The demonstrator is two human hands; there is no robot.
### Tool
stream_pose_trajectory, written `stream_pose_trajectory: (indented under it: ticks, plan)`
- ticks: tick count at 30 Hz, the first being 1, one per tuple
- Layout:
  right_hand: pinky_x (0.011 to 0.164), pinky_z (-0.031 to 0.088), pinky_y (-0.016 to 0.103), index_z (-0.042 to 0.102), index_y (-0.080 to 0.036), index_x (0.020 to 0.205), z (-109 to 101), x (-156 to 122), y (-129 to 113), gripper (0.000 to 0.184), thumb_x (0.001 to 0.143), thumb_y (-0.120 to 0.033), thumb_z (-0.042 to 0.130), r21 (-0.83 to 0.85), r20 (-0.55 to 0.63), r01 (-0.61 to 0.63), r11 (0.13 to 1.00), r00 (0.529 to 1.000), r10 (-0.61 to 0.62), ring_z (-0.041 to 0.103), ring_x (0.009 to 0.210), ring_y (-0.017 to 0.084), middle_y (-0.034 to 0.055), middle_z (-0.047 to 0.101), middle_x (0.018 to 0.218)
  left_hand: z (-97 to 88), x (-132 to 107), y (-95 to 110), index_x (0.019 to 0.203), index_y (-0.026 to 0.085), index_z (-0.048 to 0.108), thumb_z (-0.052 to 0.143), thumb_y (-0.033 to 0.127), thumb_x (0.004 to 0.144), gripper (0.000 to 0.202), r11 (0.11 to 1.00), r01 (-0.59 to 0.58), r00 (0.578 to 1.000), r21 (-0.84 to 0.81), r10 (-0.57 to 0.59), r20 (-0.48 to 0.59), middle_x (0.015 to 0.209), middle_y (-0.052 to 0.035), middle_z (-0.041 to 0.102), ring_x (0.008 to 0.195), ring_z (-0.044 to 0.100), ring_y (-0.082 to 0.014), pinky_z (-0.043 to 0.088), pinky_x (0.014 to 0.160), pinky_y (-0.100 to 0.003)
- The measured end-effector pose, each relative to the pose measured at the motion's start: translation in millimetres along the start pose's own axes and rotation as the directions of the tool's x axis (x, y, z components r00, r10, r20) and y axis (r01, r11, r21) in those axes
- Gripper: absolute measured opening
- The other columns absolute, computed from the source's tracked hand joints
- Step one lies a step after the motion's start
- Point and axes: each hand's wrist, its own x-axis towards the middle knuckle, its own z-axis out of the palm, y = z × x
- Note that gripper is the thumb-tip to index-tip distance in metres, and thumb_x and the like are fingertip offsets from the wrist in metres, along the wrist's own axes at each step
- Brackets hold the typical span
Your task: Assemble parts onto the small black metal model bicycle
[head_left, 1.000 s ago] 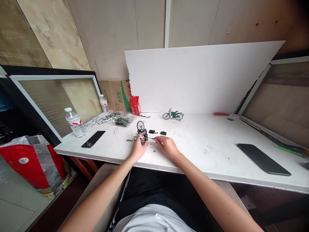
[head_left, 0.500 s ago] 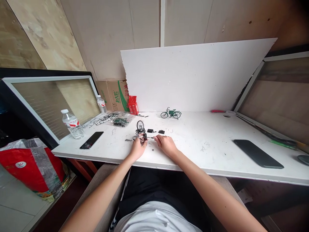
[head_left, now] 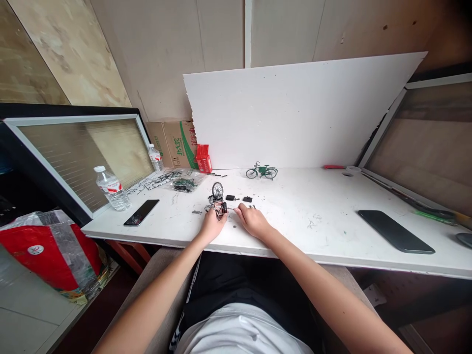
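Observation:
My left hand (head_left: 214, 225) is closed around a black model bicycle (head_left: 217, 191), tilted with one spoked wheel pointing up; my fingers cover part of its frame. From the right, my right hand (head_left: 252, 220) pinches a thin screwdriver (head_left: 230, 209), its slim shaft pointing at the bicycle's near side. Whether the tip touches cannot be made out. Just beyond the hands lie two small black parts, a flat box-like piece (head_left: 230, 197) and another dark piece (head_left: 247, 199). A tiny round part (head_left: 234, 226) rests between my hands near the table edge.
A finished green model bicycle (head_left: 261, 171) stands at the back. Left are a bag of parts (head_left: 186, 183), black sprues (head_left: 162, 180), a phone (head_left: 141, 212) and a water bottle (head_left: 112, 189). A red box (head_left: 204, 158) sits behind. A dark phone (head_left: 396, 231) lies right.
The camera view has shifted slightly. Both hands keep their hold, and the bicycle and screwdriver stay in nearly the same place.

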Motion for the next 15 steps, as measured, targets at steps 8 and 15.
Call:
stream_pose_trajectory:
  ticks: [8,15]
  plan:
    - [0.066,0.039,0.028,0.045,-0.02,0.122,1.1,-3.4,0.6,0.022,0.114,-0.037,0.032,0.16,-0.006,0.04,0.986,0.999,-0.039,0.068,0.073,0.022,0.0072,0.076,0.093,3.5,1.4,-7.4,0.129,0.017,0.06,0.075,0.024,0.088,0.044,0.996,0.03,0.999,-0.081,-0.027,0.039,0.111,-0.0125,0.077,0.098,0.075,-0.023,0.059,0.094,-0.04]
    - [0.066,0.036,0.028,0.049,-0.02,0.119,3.4,-0.2,2.6,0.018,0.113,-0.033,0.038,0.125,-0.042,0.088,0.988,0.996,-0.083,0.067,0.075,0.021,0.0072,0.076,0.093,3.3,3.3,-8.7,0.122,0.017,0.062,0.082,0.026,0.083,0.045,0.994,0.061,0.997,-0.093,-0.057,0.048,0.104,-0.0115,0.078,0.094,0.075,-0.023,0.059,0.093,-0.04]
